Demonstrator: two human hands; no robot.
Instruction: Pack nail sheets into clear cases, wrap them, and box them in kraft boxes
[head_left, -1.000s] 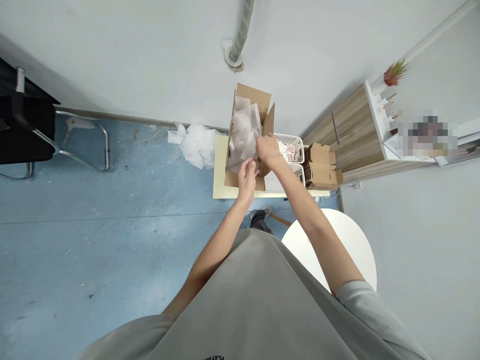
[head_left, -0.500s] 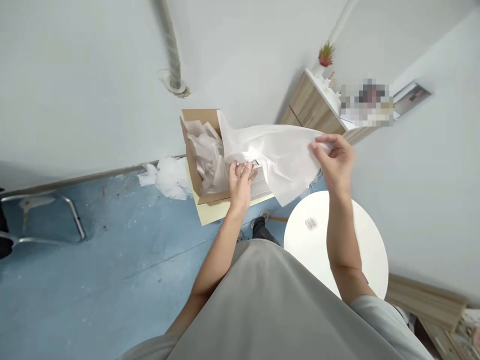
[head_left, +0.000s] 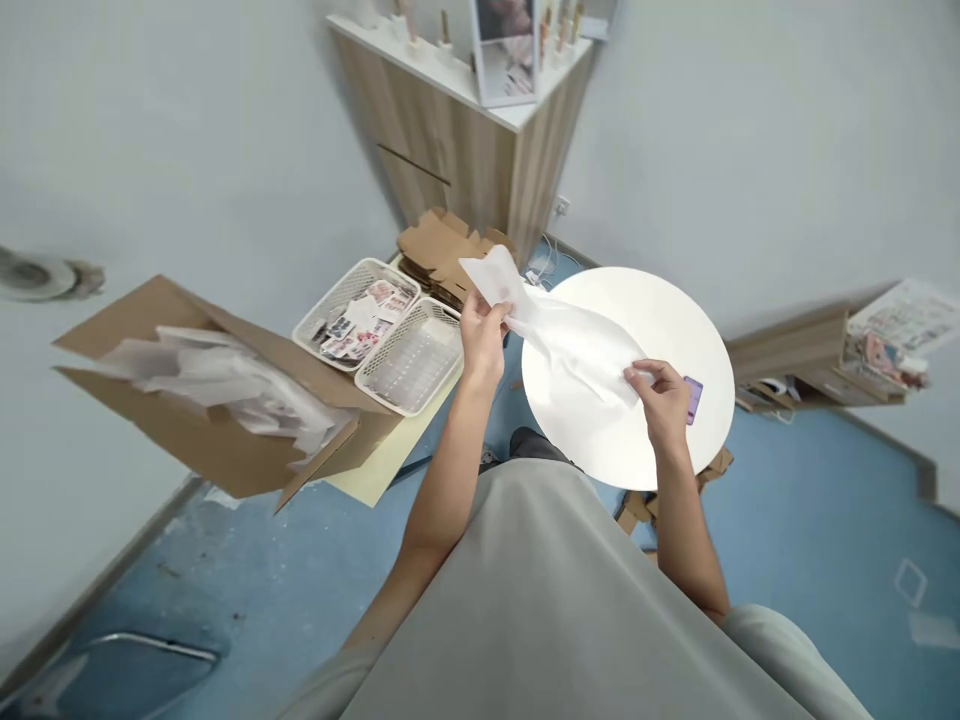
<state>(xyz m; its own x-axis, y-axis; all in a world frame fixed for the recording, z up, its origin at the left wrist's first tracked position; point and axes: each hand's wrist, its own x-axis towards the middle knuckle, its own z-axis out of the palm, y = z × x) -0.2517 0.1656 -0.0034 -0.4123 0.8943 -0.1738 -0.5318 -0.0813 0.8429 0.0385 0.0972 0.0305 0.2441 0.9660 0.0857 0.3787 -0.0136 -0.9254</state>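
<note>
A thin white sheet [head_left: 574, 340] stretches between my two hands, over the left part of a round white table [head_left: 675, 310]. My left hand [head_left: 484, 338] is closed on the sheet's gathered left end, beyond the table's left edge. On the right, my right hand [head_left: 660, 395] pinches the other end above the tabletop. An open cardboard box [head_left: 247, 470] at the left holds crumpled white sheets [head_left: 240, 385]. Between box and table are a white basket [head_left: 300, 335] with printed cards and a second white basket [head_left: 360, 380] with clear flat items.
Flattened brown cardboard [head_left: 439, 250] lies behind the baskets. A wooden cabinet [head_left: 465, 150] with a picture frame [head_left: 506, 60] stands in the corner. On the table's right side lies a purple phone [head_left: 694, 400]. Brown cardboard [head_left: 637, 508] pokes out below the table, and a low shelf [head_left: 795, 350] stands right.
The view has swung right, bringing the baskets and phone into sight. The sheet has moved away from the box to the table, and my left hand now grips its left end.
</note>
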